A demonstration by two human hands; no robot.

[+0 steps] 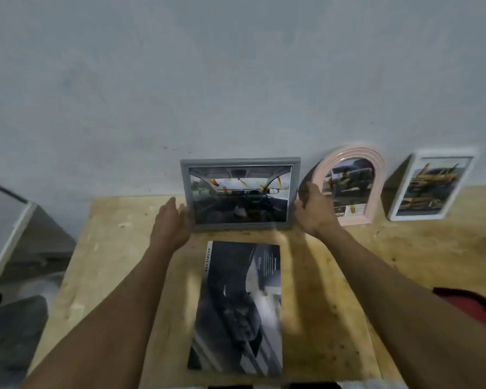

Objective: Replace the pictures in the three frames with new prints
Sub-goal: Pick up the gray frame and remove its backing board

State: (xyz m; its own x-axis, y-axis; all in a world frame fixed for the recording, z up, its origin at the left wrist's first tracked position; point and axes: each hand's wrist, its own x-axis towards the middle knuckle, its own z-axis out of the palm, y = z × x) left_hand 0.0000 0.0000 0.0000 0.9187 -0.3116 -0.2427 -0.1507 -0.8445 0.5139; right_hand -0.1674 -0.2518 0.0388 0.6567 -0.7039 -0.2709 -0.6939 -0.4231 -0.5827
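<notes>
A grey landscape frame point(240, 162) with a car-interior picture leans against the wall at the back of the wooden table point(404, 248). My left hand point(170, 223) is at its left edge with straight fingers, and my right hand point(313, 211) is at its right edge with relaxed fingers. Motion blur hides whether either hand touches the frame. To the right lean a pink arched frame point(376, 169) and a white portrait frame point(473, 164), each with a car picture. A dark car print point(239, 304) lies flat on the table between my forearms.
The grey wall point(236, 80) stands right behind the frames. A white-edged panel point(9, 237) and dark clutter sit off the table's left side. A red object point(469, 304) lies at the table's right edge.
</notes>
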